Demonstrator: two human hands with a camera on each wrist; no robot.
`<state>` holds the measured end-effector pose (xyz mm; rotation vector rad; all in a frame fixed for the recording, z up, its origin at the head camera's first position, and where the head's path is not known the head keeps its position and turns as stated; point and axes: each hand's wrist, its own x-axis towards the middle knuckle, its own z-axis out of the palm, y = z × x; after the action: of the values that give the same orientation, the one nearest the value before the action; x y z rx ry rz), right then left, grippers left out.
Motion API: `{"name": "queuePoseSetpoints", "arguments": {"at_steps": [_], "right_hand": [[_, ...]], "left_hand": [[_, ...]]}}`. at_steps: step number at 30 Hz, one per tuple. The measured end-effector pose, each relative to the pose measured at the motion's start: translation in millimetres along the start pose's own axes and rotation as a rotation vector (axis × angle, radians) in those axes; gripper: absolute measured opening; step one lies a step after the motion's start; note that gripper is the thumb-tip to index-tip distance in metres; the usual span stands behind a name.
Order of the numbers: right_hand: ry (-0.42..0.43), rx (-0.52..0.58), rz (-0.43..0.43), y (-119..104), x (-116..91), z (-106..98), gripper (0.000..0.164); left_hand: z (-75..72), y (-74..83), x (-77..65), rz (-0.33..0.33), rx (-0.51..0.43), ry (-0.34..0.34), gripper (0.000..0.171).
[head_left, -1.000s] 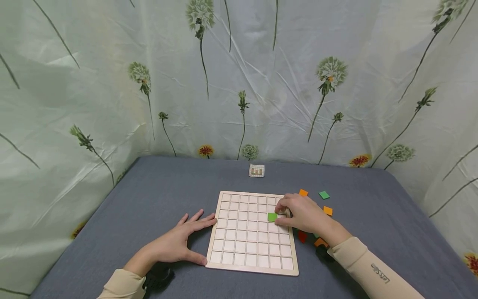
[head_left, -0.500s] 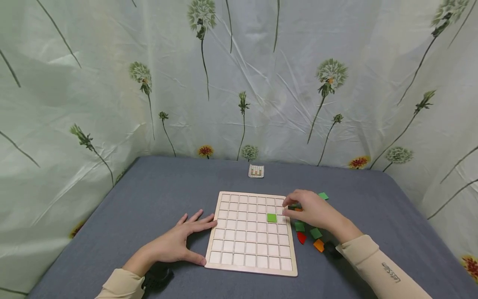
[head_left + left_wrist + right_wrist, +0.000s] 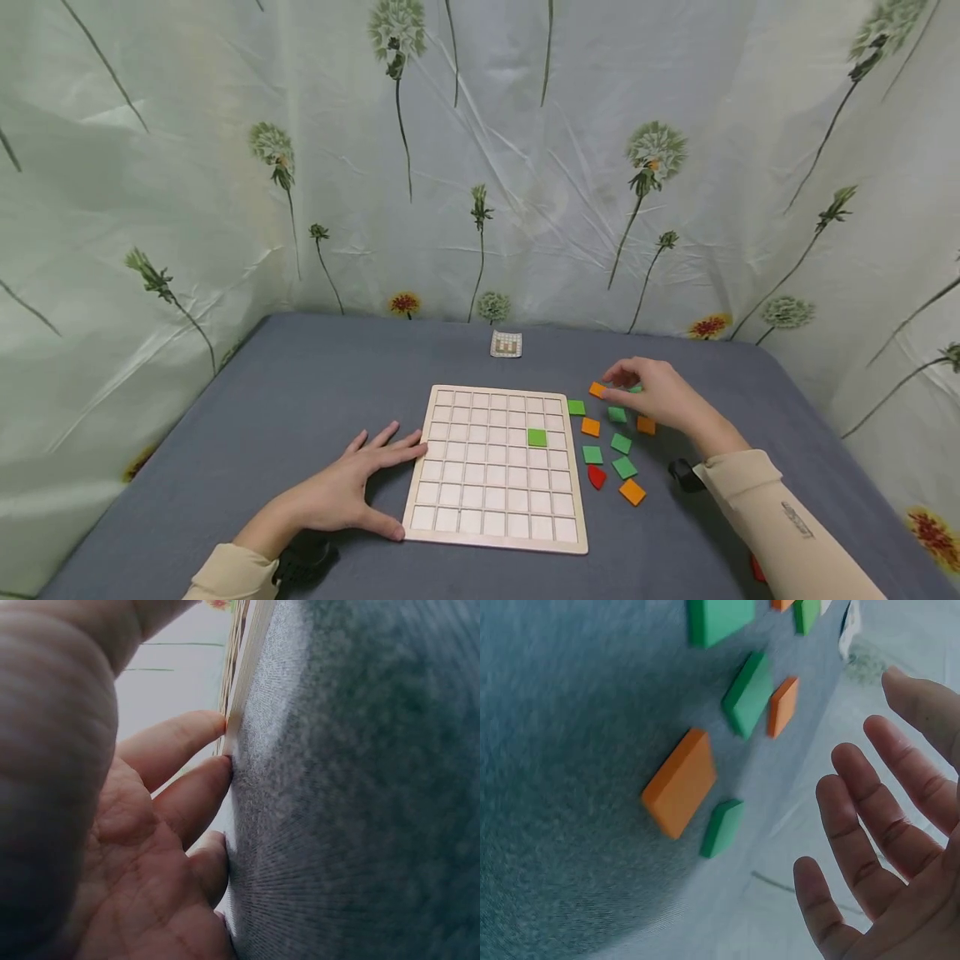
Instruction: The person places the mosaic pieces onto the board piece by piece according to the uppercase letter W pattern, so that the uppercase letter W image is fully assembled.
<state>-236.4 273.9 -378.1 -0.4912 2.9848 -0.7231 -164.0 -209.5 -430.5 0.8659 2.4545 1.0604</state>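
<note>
Left hand (image 3: pixel 341 490) at the board (image 3: pixel 474 476), right hand (image 3: pixel 660 398) over loose tiles (image 3: pixel 625 468)
The left is spread, touching the board's edge; the right is loosely spread; 1 green tile (image 3: pixel 537 437) lies inside the board.

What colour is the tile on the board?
The tile is bright green; the head view shows it best.

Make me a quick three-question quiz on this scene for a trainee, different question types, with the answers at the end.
1. Multiple choice: What colour is the single tile set inside the grid board? a) red b) green c) orange
2. True or false: The left hand touches the board's left edge.
3. Short answer: Which hand is nearer the loose tiles?

Key: 1. b; 2. True; 3. The right hand.
</note>
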Motion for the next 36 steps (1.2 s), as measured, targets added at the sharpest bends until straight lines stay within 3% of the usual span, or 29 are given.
{"name": "queuePoseSetpoints", "arguments": {"at_steps": [6, 19, 36], "right_hand": [[0.002, -0.004, 0.051, 12.3, 10.7, 0.7, 0.025], [-0.126, 0.0, 0.123, 27.4, 15.9, 2.9, 0.035], [-0.099, -0.017, 0.157, 22.4, 22.7, 12.1, 0.036]], "left_hand": [[-0.2, 0.5, 0.2, 0.003, 0.004, 0.004, 0.105], [3.8, -0.6, 6.0, 0.006, 0.017, 0.002, 0.106], [2.5, 1.9, -2.0, 0.0, 0.004, 0.023, 0.105]]}}
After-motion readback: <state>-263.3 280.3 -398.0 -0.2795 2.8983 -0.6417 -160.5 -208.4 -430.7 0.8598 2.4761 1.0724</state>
